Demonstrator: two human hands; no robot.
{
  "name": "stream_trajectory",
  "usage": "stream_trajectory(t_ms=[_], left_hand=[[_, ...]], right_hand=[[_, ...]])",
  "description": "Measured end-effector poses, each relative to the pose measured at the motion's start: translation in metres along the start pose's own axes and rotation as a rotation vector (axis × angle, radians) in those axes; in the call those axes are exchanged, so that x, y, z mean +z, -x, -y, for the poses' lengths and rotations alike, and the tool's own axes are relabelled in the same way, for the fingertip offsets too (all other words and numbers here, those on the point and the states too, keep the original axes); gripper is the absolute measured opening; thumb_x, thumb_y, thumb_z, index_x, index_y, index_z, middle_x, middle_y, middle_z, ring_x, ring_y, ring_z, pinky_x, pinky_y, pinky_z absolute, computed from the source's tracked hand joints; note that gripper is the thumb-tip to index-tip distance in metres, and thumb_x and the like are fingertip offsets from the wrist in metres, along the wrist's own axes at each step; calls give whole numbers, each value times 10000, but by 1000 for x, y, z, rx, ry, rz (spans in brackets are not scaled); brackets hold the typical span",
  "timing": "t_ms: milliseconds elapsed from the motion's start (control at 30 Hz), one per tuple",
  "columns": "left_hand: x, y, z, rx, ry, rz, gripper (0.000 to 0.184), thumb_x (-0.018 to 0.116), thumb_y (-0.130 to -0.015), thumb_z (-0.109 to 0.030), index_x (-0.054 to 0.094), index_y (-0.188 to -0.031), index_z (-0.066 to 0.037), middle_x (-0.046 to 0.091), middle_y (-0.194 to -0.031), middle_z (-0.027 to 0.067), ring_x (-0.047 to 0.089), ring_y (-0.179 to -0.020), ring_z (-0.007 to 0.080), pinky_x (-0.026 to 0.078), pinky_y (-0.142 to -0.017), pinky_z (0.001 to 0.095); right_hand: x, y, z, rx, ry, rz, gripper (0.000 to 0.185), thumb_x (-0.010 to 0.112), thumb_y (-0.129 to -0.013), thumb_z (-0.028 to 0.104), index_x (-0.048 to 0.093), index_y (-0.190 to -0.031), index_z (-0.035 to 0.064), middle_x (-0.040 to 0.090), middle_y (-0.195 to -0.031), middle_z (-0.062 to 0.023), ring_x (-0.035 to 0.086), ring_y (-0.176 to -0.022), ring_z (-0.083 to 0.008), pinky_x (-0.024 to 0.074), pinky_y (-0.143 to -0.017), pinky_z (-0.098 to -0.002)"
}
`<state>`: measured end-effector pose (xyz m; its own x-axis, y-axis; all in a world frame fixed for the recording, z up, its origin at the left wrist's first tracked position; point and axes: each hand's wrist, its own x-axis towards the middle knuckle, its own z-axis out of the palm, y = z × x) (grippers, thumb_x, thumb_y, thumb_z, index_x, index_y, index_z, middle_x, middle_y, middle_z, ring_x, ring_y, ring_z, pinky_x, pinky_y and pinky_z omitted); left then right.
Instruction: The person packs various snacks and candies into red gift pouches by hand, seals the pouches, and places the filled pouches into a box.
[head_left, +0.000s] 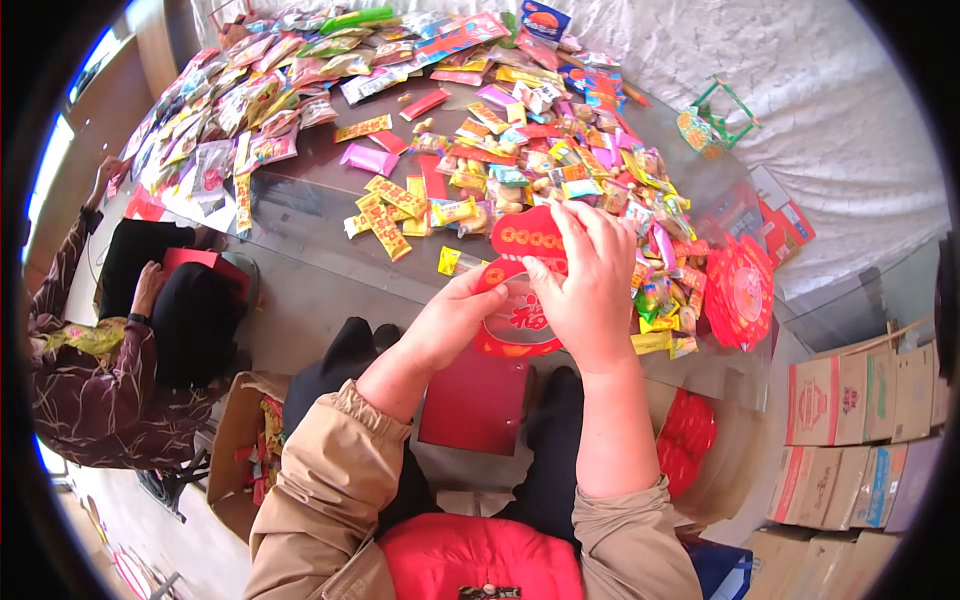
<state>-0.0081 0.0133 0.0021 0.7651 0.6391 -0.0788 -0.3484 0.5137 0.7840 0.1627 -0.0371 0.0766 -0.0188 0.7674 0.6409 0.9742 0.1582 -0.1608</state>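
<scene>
My left hand (pixel 447 318) pinches the left side of a red gift bag (pixel 522 347) with a gold-coin pattern and a 福 character on its see-through front. My right hand (pixel 592 285) holds the same bag near its upper edge, fingers closed behind the top flap. The two thumbs are close together at the rim. How much is inside the bag I cannot tell. Just beyond my hands lies a heap of small wrapped candies and snacks (pixel 520 165) on the glass table. A stack of similar red bags (pixel 740 292) lies to the right of my right hand.
Snack packets (pixel 270 85) cover the far left of the table. A green-handled basket (pixel 712 125) stands at the far right. A dark red box (pixel 475 405) is between my knees. Cardboard boxes (pixel 845 400) stack at right; another person's hand (pixel 147 288) rests by a red box at left.
</scene>
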Motion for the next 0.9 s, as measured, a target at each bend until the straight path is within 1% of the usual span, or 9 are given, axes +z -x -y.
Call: stream_trajectory(t_ms=[67,100,200,233,333,433,567,833,900], left_hand=[[-1,1,-1,-25,19,-18,367,481,-1090,-149,521,-1432,-23,657,-1323,106,658,-1147,187,545,-969,354],[-1,0,0,-49,7,-33,358,483,-1092,-156,529,-1421,-21,658,-1321,103,658,-1143,183,545,-971,354],[1,-4,10,-58,22,-49,333,496,-1096,-174,559,-1382,-15,668,-1301,92,662,-1128,165,549,-964,342],[3,-5,13,-48,33,-51,325,501,-1097,-179,570,-1368,-13,672,-1293,88,663,-1122,157,551,-960,336],[2,-9,20,-75,-18,-82,314,520,-1093,-186,597,-1343,-12,689,-1249,73,668,-1100,135,555,-949,315],[11,-11,19,-61,9,-137,314,532,-1090,-191,607,-1335,-11,699,-1219,71,675,-1080,131,562,-935,304],[9,-13,22,-48,65,-172,321,526,-1092,-186,598,-1349,-8,701,-1222,70,677,-1083,136,563,-940,310],[10,-13,26,-48,30,-177,321,521,-1094,-179,593,-1350,0,703,-1228,79,674,-1091,141,553,-963,321],[10,-13,27,-54,24,-189,311,498,-1097,-150,584,-1355,1,694,-1254,117,686,-1129,202,571,-972,366]], right_hand=[[8,8,-4,10,-43,-41,604,846,-740,165,615,-1283,35,594,-1300,-102,534,-1234,-310,349,-1095,-528],[5,9,-3,-6,-20,-51,598,846,-725,122,623,-1273,33,606,-1267,-108,549,-1209,-321,385,-1076,-505],[13,25,-12,2,-99,-36,606,852,-710,100,628,-1269,33,616,-1230,-113,563,-1186,-330,425,-1050,-500],[13,28,-10,30,-120,-37,595,852,-703,82,637,-1256,31,623,-1200,-115,576,-1163,-337,455,-1032,-496],[11,32,-14,35,-130,-19,569,842,-716,74,642,-1247,27,625,-1193,-113,583,-1149,-338,454,-1040,-499],[8,32,-18,18,-135,-34,491,817,-753,74,663,-1216,29,661,-1208,-107,602,-1154,-322,455,-1047,-506],[5,34,-22,-11,-137,-51,403,796,-793,88,684,-1176,30,704,-1205,-103,637,-1146,-306,461,-1044,-520],[-5,36,-24,-40,-104,-50,316,765,-827,71,699,-1131,18,738,-1147,-114,679,-1114,-309,497,-1013,-478],[-6,37,-24,-50,-101,-53,308,761,-831,67,699,-1128,14,739,-1142,-117,683,-1108,-311,500,-1011,-475]])
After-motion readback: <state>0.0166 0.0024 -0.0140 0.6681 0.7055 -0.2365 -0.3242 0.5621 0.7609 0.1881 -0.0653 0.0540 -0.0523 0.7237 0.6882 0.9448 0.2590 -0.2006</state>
